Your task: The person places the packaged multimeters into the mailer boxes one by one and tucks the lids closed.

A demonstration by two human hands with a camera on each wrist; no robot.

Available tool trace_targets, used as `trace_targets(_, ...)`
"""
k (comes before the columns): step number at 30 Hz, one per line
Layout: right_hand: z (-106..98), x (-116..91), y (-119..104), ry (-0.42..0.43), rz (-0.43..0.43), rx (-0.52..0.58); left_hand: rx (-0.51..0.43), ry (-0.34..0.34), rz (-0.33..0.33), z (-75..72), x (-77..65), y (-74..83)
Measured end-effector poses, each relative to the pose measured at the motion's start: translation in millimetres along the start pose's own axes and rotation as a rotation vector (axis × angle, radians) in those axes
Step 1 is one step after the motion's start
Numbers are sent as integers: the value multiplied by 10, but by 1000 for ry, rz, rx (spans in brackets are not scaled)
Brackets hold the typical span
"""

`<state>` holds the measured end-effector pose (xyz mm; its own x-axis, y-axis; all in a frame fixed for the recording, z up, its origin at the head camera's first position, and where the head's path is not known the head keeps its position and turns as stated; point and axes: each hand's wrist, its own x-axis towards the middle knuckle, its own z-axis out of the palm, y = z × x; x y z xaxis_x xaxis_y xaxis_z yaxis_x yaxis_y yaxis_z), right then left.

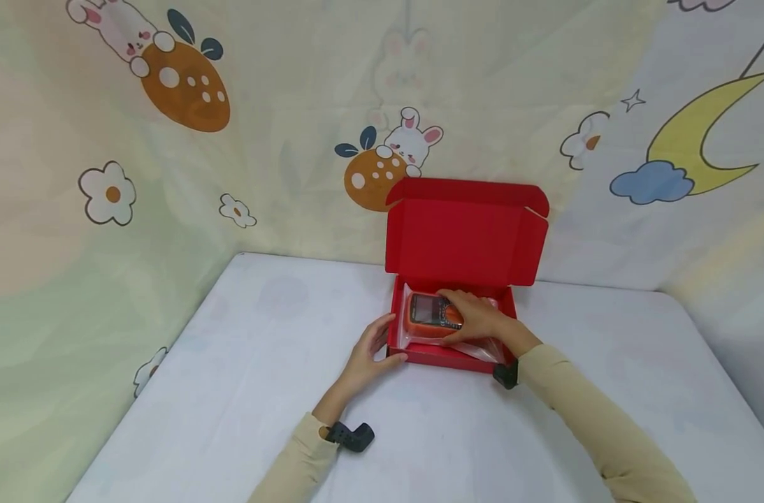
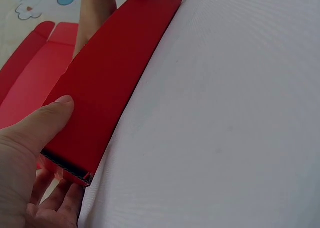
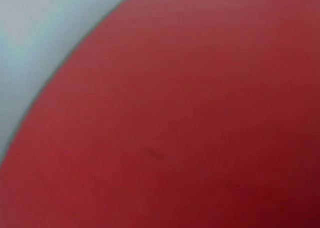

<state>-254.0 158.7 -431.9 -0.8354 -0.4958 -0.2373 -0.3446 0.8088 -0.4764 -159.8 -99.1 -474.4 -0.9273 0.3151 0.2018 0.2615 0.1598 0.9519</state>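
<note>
A red cardboard box stands on the table with its lid raised at the back. Inside lies an orange multimeter with a grey screen and dark face, wrapped in a clear plastic bag. My right hand grips the multimeter from above at its right part, thumb on the near side and fingers over the far side. At the box's left front corner, my left hand holds the box. In the left wrist view, its thumb presses the front wall while the other fingers lie round the side.
The white-covered table spreads out around the box. Behind it hangs a printed cloth, close to the raised lid. Blurred red cardboard fills most of the right wrist view.
</note>
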Motion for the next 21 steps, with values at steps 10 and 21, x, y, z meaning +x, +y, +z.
trace_targets(10,80,-137,29,95,66,-87,-41,12,-8,69,100,-353)
trace_targets(21,-49,-467,91,427,-87,93,-195,34,-237,-82,199,-90)
